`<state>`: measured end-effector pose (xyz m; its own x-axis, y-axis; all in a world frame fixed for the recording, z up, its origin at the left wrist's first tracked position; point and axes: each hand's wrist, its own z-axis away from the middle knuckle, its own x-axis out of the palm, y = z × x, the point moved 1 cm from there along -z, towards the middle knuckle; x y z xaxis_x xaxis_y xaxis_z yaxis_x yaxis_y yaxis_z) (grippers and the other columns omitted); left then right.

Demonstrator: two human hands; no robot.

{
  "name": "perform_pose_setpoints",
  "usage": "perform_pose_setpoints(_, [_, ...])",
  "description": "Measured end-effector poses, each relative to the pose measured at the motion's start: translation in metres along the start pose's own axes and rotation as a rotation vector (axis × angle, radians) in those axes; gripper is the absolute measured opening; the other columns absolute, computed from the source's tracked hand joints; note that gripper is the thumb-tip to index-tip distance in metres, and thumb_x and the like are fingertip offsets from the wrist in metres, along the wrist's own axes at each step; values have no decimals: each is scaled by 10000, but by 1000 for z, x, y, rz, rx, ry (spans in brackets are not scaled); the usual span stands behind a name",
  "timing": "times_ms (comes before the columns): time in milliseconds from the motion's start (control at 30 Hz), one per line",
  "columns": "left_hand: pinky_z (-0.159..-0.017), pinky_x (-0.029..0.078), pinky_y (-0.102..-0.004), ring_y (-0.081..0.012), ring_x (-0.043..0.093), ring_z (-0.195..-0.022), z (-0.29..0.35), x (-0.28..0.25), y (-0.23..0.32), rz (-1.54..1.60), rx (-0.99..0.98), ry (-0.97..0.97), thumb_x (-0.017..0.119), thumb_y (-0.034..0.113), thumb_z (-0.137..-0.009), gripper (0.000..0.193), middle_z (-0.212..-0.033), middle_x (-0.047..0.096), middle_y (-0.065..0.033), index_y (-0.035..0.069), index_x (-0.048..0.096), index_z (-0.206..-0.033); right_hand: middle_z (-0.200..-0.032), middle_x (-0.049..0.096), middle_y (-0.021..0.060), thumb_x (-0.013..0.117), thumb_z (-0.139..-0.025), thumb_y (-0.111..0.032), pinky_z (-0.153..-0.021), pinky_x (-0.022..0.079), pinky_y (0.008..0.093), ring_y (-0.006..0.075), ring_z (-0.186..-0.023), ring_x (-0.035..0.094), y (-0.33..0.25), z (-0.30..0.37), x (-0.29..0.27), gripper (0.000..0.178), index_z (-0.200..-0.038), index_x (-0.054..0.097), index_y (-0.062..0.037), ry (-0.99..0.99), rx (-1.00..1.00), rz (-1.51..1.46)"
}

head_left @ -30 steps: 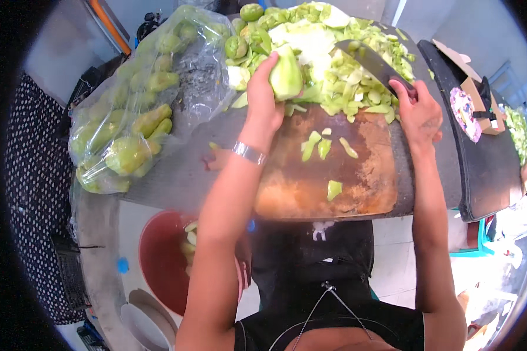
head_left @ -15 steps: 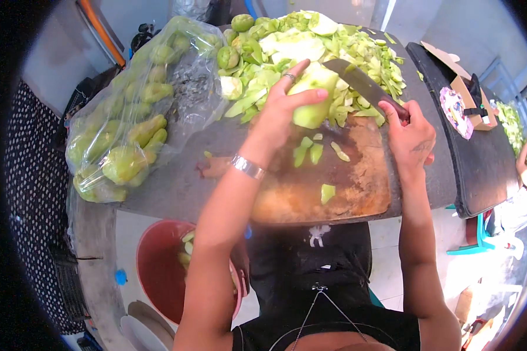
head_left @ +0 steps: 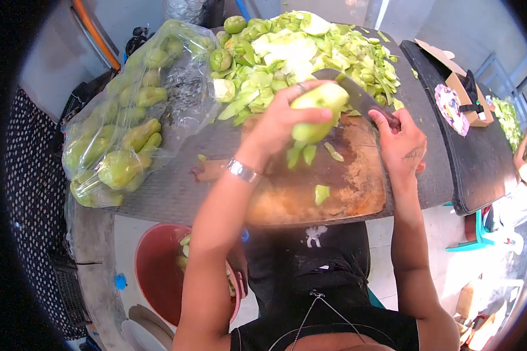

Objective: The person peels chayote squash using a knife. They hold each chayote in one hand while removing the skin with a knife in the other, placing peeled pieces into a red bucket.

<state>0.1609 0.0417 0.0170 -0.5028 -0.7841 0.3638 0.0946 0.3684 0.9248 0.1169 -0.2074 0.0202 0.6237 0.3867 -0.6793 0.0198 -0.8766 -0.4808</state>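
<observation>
My left hand, with a ring and a silver bracelet on its wrist, grips a pale green, partly peeled oblong fruit. The fruit is tilted above the worn wooden cutting board. Wrapped round the dark handle of a broad-bladed knife is my right hand. The blade lies against the far right side of the fruit. Small green peel pieces lie on the board below. Just beyond the hands spreads a heap of green peelings.
A clear plastic bag of green fruits fills the table's left side. A reddish bucket with scraps stands below the front edge. To the right, a second dark table bears an open cardboard box. Another person's arm shows beyond it.
The fruit has been turned and tilted in my left hand, so its end faces up and right. The knife has shifted slightly left and down along its far side.
</observation>
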Motion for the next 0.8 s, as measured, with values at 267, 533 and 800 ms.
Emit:
perform_pose_setpoints(267, [-900,609,-358,-207,696,-1041,1,3,2,104,73,67,744,71,-863,843,-1261,672,-107,57,380,-1623,-667,689,103,841,-850,-515,-622,513,424,299,-617,685,6,7,-6,459,-837,681,-85,-18,4,20])
perform_pose_setpoints(533, [-779,623,-351,-257,717,-998,-4,-22,-5,115,113,86,691,271,-934,566,-1228,680,-162,-14,555,-1405,-680,687,107,850,-862,-468,-607,494,401,282,-606,654,29,16,-13,445,-867,682,-55,-134,32,-54])
perform_pose_setpoints(800, [-811,631,-340,-244,725,-1019,0,-27,-3,17,111,2,788,237,-861,664,-1173,715,-127,-15,564,-1434,-568,552,43,858,-886,-393,-510,397,331,137,-508,485,45,20,-17,412,-812,643,-50,-55,84,-60])
